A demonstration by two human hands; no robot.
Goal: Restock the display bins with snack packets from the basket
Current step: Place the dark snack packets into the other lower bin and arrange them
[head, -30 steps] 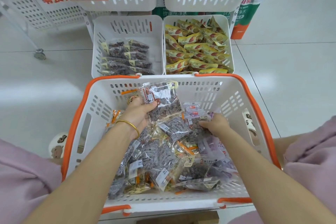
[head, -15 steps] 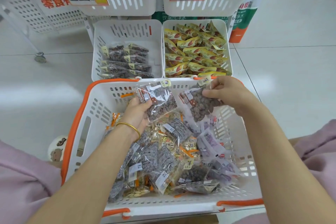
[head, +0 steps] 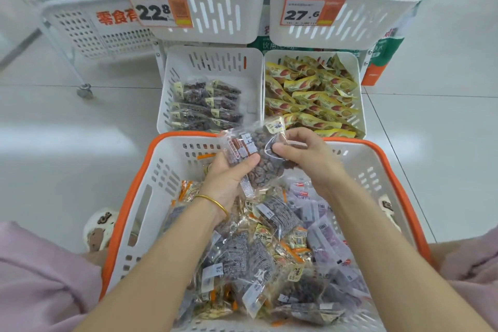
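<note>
Both hands meet above the far rim of the basket (head: 129,213): the left hand (head: 229,178) and the right hand (head: 304,155) each grip clear packets of dark snacks (head: 258,156) (how many is unclear). Beyond the basket, the left bin (head: 172,83) holds similar dark packets, the right bin (head: 359,94) yellow ones

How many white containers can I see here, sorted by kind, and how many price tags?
Display bins with stock in them: 2, one with dark packets and one with yellow packets
Upper display bins with price tags: 2
Orange-rimmed basket: 1
Price tags: 2
Total: 5 containers, 2 tags
</note>
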